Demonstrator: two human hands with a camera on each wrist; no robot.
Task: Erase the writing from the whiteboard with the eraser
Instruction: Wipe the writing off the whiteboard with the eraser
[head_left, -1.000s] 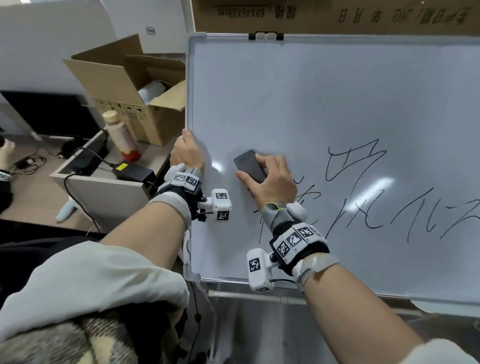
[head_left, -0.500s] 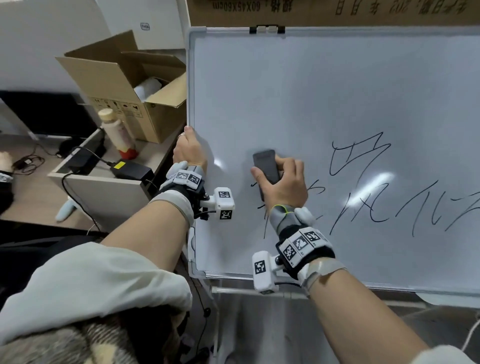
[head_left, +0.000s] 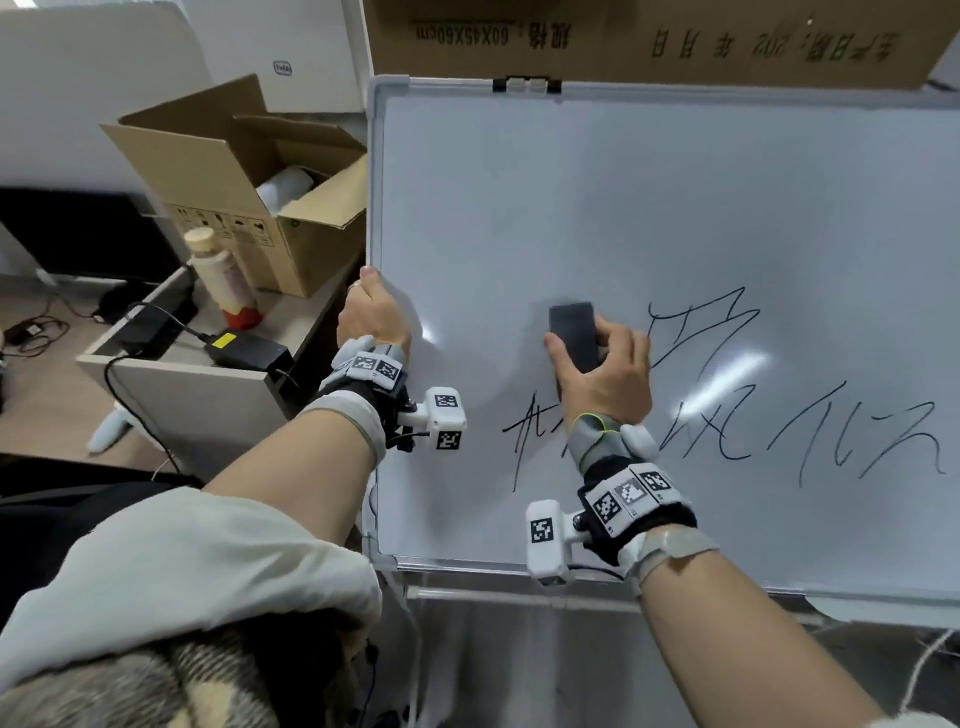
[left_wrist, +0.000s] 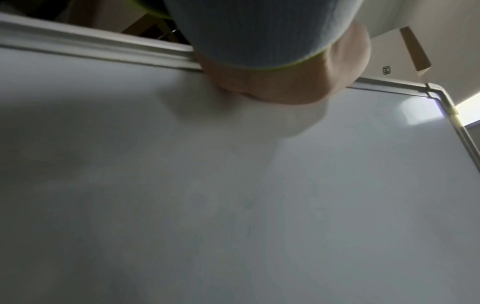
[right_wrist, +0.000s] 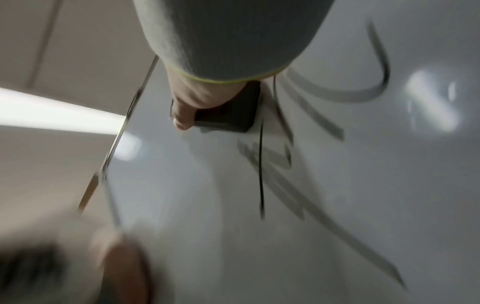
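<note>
A white whiteboard (head_left: 623, 208) stands upright before me, with black marker writing (head_left: 727, 415) across its lower middle and right. My right hand (head_left: 602, 374) grips a dark rectangular eraser (head_left: 574, 335) and holds it flat against the board, just left of the upper strokes. The right wrist view shows the eraser (right_wrist: 231, 111) under my thumb, with blurred strokes (right_wrist: 324, 123) beside it. My left hand (head_left: 371, 317) holds the board's left frame edge at mid height; in the left wrist view its heel (left_wrist: 280, 82) lies against the whiteboard (left_wrist: 233, 195).
Left of the board stands a low cabinet (head_left: 197, 384) carrying an open cardboard box (head_left: 249, 192), a bottle with a red base (head_left: 223, 280) and a black power adapter (head_left: 249, 348) with cables. A large flat carton (head_left: 649, 36) leans behind the board's top.
My right hand has slid the eraser to the right across the board, toward the upper strokes. Strokes at the lower left that it covered now show. The left hand keeps its hold on the frame.
</note>
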